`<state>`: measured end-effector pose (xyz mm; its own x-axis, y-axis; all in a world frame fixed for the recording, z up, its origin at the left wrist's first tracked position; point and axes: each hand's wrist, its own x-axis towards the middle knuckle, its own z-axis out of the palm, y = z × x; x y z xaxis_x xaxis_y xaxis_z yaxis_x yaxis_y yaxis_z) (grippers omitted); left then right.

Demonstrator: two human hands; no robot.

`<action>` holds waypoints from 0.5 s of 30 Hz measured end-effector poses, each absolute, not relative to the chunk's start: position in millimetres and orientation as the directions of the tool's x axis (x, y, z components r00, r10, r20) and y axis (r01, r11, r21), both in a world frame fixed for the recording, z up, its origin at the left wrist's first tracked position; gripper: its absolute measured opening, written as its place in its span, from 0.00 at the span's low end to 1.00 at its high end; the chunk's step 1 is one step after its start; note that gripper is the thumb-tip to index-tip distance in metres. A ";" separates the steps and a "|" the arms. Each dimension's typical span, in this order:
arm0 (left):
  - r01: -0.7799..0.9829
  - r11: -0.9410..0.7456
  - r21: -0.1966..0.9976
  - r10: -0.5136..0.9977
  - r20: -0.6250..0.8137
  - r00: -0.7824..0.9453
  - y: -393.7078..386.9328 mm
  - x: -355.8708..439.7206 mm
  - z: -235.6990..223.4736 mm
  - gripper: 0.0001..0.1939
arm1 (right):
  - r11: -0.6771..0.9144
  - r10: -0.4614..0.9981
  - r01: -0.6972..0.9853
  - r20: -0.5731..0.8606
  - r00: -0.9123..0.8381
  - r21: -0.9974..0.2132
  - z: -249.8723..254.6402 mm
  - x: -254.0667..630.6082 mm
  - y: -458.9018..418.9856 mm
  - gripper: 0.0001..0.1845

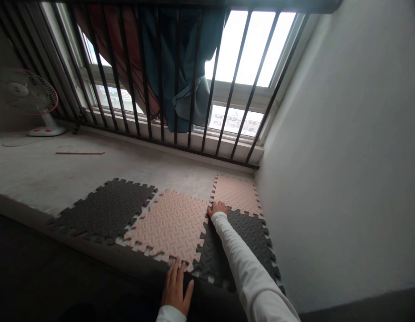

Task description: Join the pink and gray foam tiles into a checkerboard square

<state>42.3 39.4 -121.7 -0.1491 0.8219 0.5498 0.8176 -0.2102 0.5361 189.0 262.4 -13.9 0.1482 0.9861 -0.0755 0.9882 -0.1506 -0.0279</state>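
The pink middle tile (170, 223) is laid on a pale raised ledge (180, 172), directly beyond the left grip (176, 286), whose fingers are stretched out with the thumb held apart, the fingertips being set at the tile's near edge. The right grip (218, 208) is placed at the tile's far right corner, where the dark right tile (252, 228) and the pink far tile (236, 192) are also met; its fingers are bent, but whether anything is pinched under them cannot be told. The dark right tile is partly covered by the white right sleeve (241, 255), which is stretched across it. To the left, the dark left tile (106, 208) is separated from the pink middle tile by a narrow gap. The right side is closed off by a white wall (334, 156), and the far side by a dark barred railing (177, 80), behind which a blue curtain (166, 58), a reddish curtain (120, 58) and a bright window (256, 44) are seen. Farther left, a thin strip (80, 153) and a fan (18, 89) are found.
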 end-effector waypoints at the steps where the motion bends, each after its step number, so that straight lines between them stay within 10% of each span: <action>1: 0.820 -0.213 0.531 0.821 0.552 -0.144 39.3 42.4 -122.0 0.21 | -0.145 0.987 0.989 -0.071 0.144 -0.022 -15.7 189.8 261.5 0.26; 15: 0.855 -0.246 0.456 0.805 0.588 -0.082 42.8 35.6 -124.5 0.19 | -0.183 0.944 0.983 -0.287 0.165 -0.035 0.5 215.3 247.5 0.32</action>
